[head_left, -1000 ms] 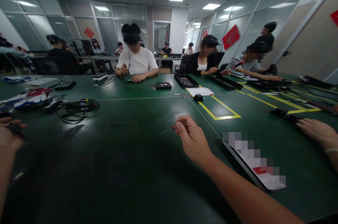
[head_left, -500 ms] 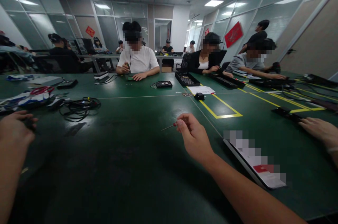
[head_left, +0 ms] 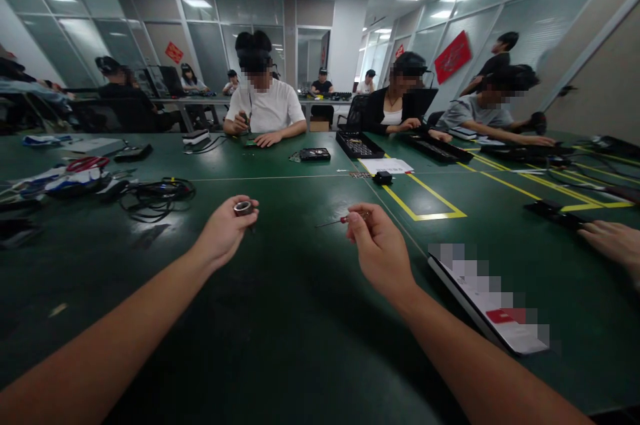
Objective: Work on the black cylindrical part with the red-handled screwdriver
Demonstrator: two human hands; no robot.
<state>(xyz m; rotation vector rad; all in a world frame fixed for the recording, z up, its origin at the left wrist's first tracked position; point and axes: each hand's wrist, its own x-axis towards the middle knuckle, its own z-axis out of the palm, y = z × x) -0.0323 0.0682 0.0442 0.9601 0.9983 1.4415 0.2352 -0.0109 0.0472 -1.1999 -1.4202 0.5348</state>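
I watch my left hand [head_left: 223, 231] closed around a dark round piece [head_left: 243, 209], just right of the cables [head_left: 150, 191] and nearer me. My right hand [head_left: 383, 248], well right of the cables, pinches a screwdriver [head_left: 344, 219] whose shaft points leftward. Piece and screwdriver stand apart, over the green table [head_left: 280, 305].

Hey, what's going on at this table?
Someone is holding a small thing in each hand over the green table. The left hand grips a dark round part with a shiny ring on top. The right hand holds a thin screwdriver, its tip pointing toward the left hand; tool and part are apart. Black cables lie coiled to the left. Across the table, a person in a white shirt is also handling something.
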